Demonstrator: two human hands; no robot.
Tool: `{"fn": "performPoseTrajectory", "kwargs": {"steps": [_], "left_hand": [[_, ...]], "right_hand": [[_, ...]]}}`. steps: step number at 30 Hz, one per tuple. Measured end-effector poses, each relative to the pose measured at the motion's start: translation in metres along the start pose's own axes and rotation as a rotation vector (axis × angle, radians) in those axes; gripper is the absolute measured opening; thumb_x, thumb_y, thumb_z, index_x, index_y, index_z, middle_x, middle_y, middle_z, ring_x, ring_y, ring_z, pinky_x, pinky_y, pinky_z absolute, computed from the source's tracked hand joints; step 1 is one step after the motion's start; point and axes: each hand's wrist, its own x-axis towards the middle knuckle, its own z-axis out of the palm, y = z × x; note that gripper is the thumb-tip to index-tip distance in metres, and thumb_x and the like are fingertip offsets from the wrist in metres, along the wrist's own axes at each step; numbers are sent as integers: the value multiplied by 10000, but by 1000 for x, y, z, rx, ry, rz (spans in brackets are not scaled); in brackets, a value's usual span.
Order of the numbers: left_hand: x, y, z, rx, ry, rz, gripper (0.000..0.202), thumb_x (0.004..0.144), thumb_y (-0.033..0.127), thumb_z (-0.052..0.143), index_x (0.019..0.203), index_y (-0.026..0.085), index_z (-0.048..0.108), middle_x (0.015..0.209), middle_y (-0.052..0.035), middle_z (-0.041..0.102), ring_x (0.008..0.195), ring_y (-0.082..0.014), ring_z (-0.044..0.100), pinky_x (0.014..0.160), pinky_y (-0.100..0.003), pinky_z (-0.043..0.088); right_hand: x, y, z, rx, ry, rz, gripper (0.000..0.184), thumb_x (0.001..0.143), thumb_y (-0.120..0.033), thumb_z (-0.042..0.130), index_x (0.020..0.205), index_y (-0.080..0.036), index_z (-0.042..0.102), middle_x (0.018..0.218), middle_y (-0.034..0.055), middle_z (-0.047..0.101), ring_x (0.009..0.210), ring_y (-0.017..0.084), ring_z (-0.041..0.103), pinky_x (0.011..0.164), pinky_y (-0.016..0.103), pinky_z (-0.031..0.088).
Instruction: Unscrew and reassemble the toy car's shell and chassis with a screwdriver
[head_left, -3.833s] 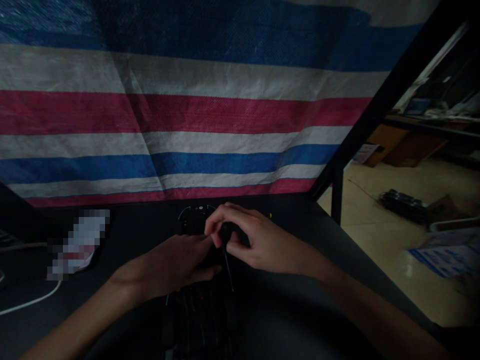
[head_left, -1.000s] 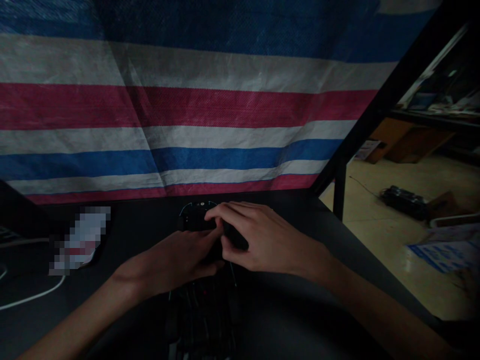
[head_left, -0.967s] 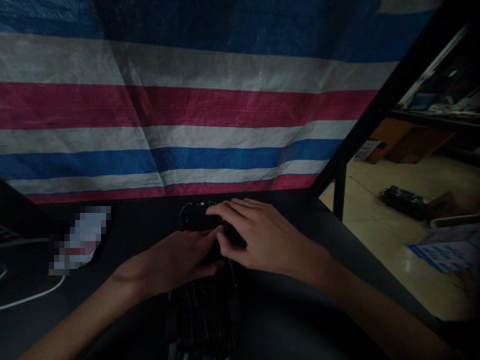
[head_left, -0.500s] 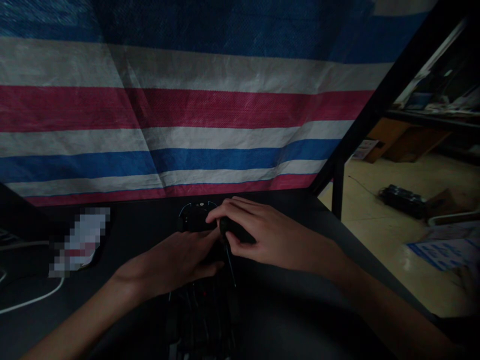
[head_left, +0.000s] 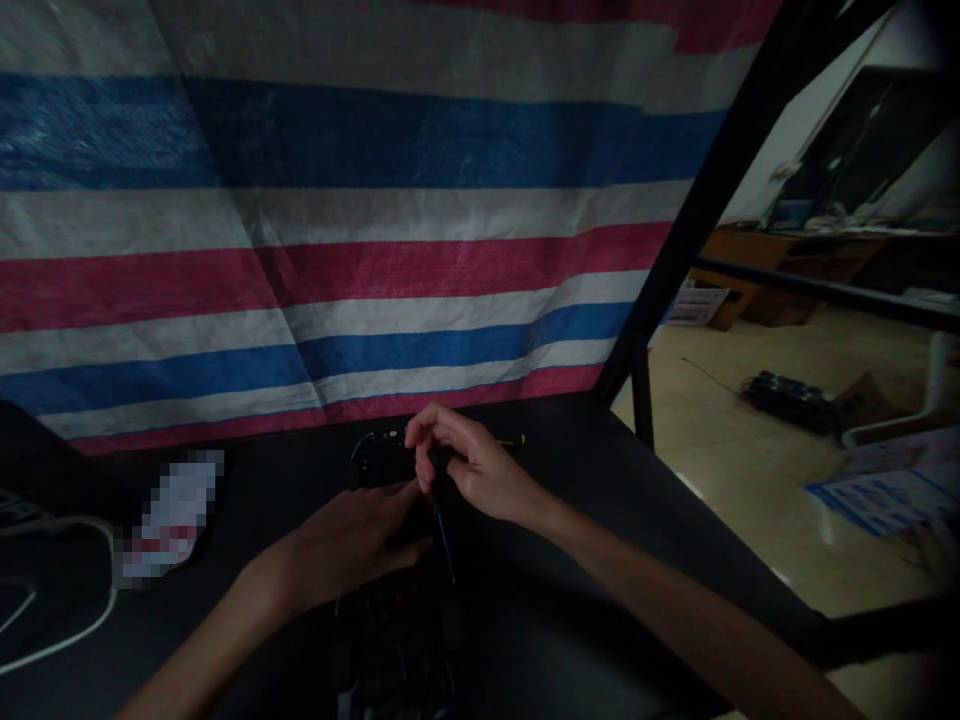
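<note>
A black wired device (head_left: 397, 640), with a small red light and a thin rod or wire (head_left: 445, 545) at its right, lies in deep shadow in front of me. My left hand (head_left: 345, 540) reaches over its upper part, fingers forward and thumb bent round the near side, gripping it. A dark rounded part (head_left: 373, 460) with a pale curved wire shows beyond those fingers. My right hand (head_left: 454, 455) is just above the left fingertips, its fingers curled inward; what they hold, if anything, is too dark to make out. Behind that wrist a yellow-tipped stick (head_left: 514, 440) pokes out.
At the left of the black table (head_left: 247, 480) lie a blurred-out phone-like item (head_left: 176, 515) and a white cable (head_left: 97, 625). A striped tarp (head_left: 375, 270) hangs behind the table. A dark metal frame post (head_left: 694, 220) rises at the right, with cluttered floor beyond.
My right hand has turned and lifted slightly, moving left and uncovering the yellow-tipped stick. My left hand stays on the device. The view has tilted upward and shifted right.
</note>
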Motion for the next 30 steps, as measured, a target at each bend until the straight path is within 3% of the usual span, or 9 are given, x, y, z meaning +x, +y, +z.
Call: {"fn": "performPoseTrajectory", "kwargs": {"steps": [2, 5, 10, 15, 18, 23, 27, 30], "left_hand": [[-2, 0, 3, 16, 21, -35, 313, 1010, 415, 508, 1258, 230, 554, 1210, -75, 719, 1061, -279, 714, 873, -355, 519], [-6, -1, 10, 39, 95, -87, 363, 995, 425, 525, 1310, 245, 523, 1139, -60, 741, 999, -263, 732, 833, -343, 529], [-9, -3, 19, 89, 164, -102, 395, 977, 395, 537, 1346, 255, 512, 1218, -73, 731, 1028, -274, 731, 836, -361, 537], [-11, -2, 18, 117, 149, -162, 376, 975, 403, 535, 1311, 235, 553, 1190, -89, 746, 1008, -288, 741, 834, -387, 551], [-11, -4, 20, 97, 180, -132, 407, 982, 411, 536, 1352, 240, 529, 1208, -88, 740, 1023, -275, 738, 861, -385, 552], [-12, -5, 25, 89, 186, -127, 360, 979, 407, 547, 1283, 215, 574, 1199, -97, 741, 1023, -273, 738, 863, -363, 552], [-14, -1, 23, 98, 216, -115, 324, 981, 420, 538, 1235, 226, 590, 1137, -72, 752, 971, -259, 741, 827, -348, 551], [-15, 2, 20, 104, 220, -119, 335, 981, 429, 534, 1239, 223, 593, 1102, -71, 756, 940, -264, 743, 788, -344, 551]], "right_hand": [[1, 8, 6, 261, 75, 101, 437, 580, -10, 409, 940, -205, 561, 625, -66, 564, 593, 126, 536, 633, 263, 449], [2, 15, 16, 342, 205, 117, 253, 611, -65, 421, 803, -203, 511, 596, -59, 544, 515, 100, 472, 543, 232, 391], [7, 17, 34, 441, 322, 160, 180, 639, -124, 453, 797, -206, 480, 628, -79, 501, 416, 51, 371, 449, 208, 247], [18, 15, 45, 499, 371, 204, 68, 794, -264, 513, 825, -213, 482, 540, -108, 403, 405, 53, 252, 422, 202, 154], [22, 15, 48, 471, 414, 196, 244, 890, -451, 519, 837, -213, 506, 463, -114, 389, 386, 66, 243, 403, 206, 162], [22, 17, 51, 388, 405, 174, 529, 930, -704, 443, 831, -197, 557, 404, -80, 450, 359, 75, 316, 391, 203, 210], [21, 18, 53, 349, 350, 190, 651, 904, -826, 336, 667, -228, 433, 407, -75, 405, 334, 67, 245, 355, 217, 128], [22, 20, 52, 305, 333, 178, 668, 903, -848, 238, 639, -243, 336, 432, -87, 333, 364, 69, 198, 381, 222, 139]]}}
